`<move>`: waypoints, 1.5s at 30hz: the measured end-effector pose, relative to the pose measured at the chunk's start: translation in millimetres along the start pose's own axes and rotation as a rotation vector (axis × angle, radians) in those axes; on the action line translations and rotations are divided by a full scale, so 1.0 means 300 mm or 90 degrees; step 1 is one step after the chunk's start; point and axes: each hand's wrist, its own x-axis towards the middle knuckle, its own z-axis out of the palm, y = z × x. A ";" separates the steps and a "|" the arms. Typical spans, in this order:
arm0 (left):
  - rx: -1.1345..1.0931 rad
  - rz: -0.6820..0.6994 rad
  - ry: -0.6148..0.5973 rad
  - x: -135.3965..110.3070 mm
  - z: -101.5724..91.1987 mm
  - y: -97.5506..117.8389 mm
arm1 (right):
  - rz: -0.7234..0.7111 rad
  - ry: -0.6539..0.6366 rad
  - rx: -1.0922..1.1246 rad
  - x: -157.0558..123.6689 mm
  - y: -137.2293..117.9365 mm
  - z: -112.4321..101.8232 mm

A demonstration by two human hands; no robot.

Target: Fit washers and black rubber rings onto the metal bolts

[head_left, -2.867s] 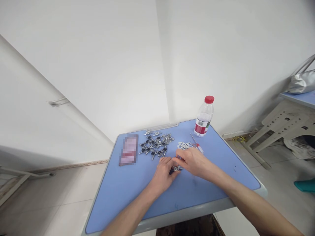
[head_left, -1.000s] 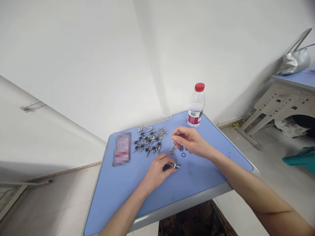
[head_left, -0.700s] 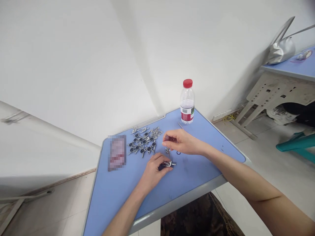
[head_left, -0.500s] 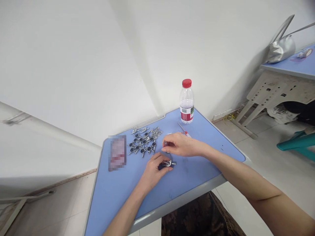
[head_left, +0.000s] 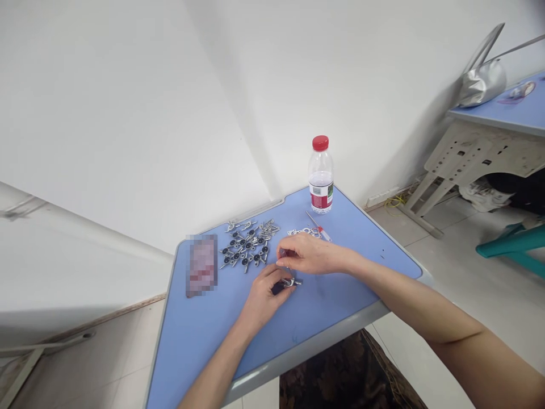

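My left hand [head_left: 264, 292] rests on the blue desk [head_left: 221, 335] with its fingers pinched on a small metal fitting [head_left: 290, 282]. My right hand [head_left: 310, 254] hovers just above and to the right of it, fingers closed on a small part I cannot make out. A cluster of several metal fittings with black discs [head_left: 247, 247] lies just beyond my left hand. A few loose metal pieces [head_left: 300, 232] lie past my right hand, next to a small red-handled screwdriver [head_left: 318, 226].
A water bottle with a red cap [head_left: 321, 175] stands at the desk's far right corner. A blurred flat rectangle [head_left: 201, 271] lies at the left. Another desk [head_left: 502, 113] with a silver bag [head_left: 481, 85] stands at the far right; a teal stool [head_left: 513, 245] is on the floor.
My right hand had lifted a metal piece above the desk and has come back down close to my left hand. The left hand stayed in place on its fitting.
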 end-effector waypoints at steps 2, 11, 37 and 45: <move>0.005 0.004 0.008 0.001 0.002 -0.002 | -0.003 -0.007 0.001 0.000 -0.001 0.001; 0.005 0.006 0.022 0.000 0.007 0.005 | -0.016 -0.005 -0.013 -0.004 0.004 0.010; 0.005 0.001 0.031 0.003 0.011 0.012 | -0.125 -0.022 -0.136 -0.015 0.001 0.025; 0.005 -0.008 0.027 0.000 0.012 0.012 | -0.132 -0.015 -0.288 -0.024 -0.018 0.025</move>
